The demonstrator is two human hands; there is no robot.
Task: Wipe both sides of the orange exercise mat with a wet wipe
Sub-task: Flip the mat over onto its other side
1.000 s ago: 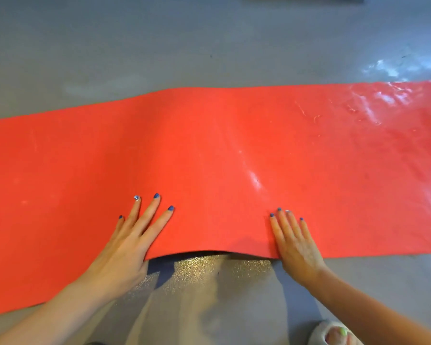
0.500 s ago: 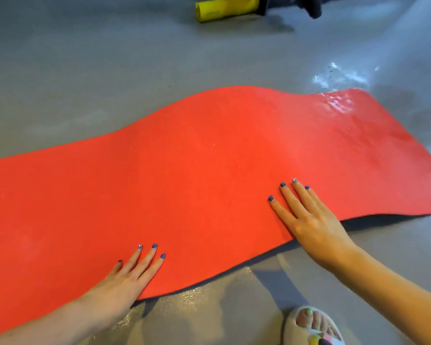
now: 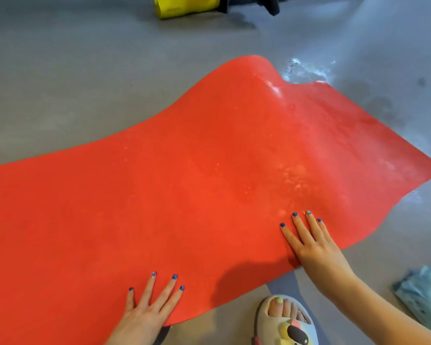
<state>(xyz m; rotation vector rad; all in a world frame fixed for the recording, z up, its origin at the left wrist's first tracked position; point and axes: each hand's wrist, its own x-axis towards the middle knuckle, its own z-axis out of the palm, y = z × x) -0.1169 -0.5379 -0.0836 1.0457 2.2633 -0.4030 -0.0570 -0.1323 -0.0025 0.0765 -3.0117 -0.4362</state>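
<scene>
The orange exercise mat (image 3: pixel 197 185) lies spread over the grey floor, running from the left edge to a rounded right end. It ripples, with a raised hump near its far right part and wet, shiny patches there. My left hand (image 3: pixel 147 310) presses flat on the mat's near edge, fingers straight and spread. My right hand (image 3: pixel 311 242) lies flat on the mat further right, fingers straight, palm at the near edge. No wet wipe shows in either hand.
A yellow rolled object (image 3: pixel 187 7) and dark items lie on the floor at the top. A pale blue crumpled cloth or packet (image 3: pixel 423 295) sits at the right edge. My foot in a pale sandal (image 3: pixel 284 319) stands near the mat's edge. Wet smears (image 3: pixel 306 70) mark the floor.
The view has swung right and up, showing the mat's right end. My right hand slid rightward along the near edge; my left hand stayed pressing flat, and the mat's ripple moved toward the right end.
</scene>
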